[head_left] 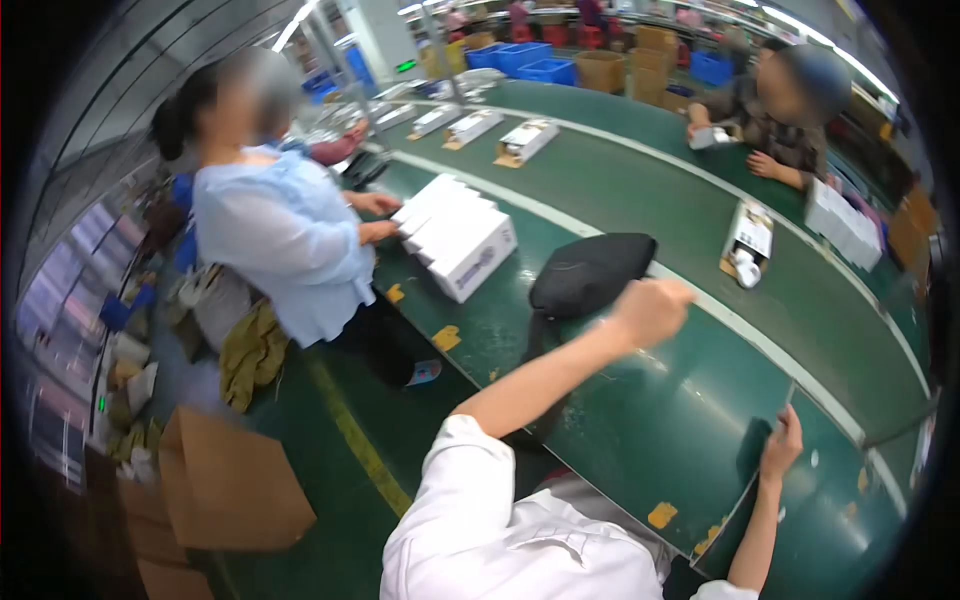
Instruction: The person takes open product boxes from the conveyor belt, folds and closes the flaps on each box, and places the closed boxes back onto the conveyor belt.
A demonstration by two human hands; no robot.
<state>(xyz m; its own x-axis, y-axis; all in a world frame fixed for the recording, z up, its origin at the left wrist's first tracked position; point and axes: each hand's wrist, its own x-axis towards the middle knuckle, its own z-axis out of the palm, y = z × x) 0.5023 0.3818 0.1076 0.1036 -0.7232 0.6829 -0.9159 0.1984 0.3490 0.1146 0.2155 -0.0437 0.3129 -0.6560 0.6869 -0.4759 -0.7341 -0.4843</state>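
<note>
1 clenched L grip (650, 315) nr blk bag (590, 273); R grip (782, 447) at bench (670, 430), can't tell state.

1. no word, brand or number can be read clearly.
2. near the centre, the stack of white boxes (455, 235) carries purple print on its near end, too blurred to read.
3. toward half past eleven, a small green lit sign (405, 66); its marking is too small to make out.
</note>
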